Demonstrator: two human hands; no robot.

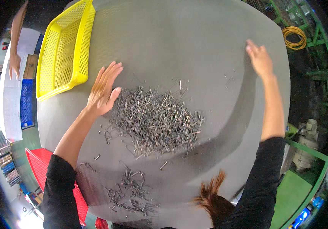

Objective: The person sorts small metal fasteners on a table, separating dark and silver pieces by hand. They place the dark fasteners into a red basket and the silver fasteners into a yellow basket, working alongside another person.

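A heap of small bent metal hooks (156,122) lies mid-table on the grey tabletop (164,42). At the heap's upper left edge is my left hand (103,91), fingers stretched out and thumb apart, holding nothing. Far to the right, my right hand (261,61) reaches over bare tabletop, its fingertips slightly blurred and extended, with nothing visible in them. Several stray hooks (229,80) lie between the heap and that hand. A smaller cluster of hooks (133,194) sits near the table's front edge, and a few single pieces are scattered left of the heap.
A yellow perforated basket (80,49) rests tilted at the table's far left. Below the left edge is a red basket (39,164). Another person's arm (15,57) hangs at the upper left, near a blue crate (27,103). Green metal framing (313,152) and a yellow coiled hose (294,37) stand right.
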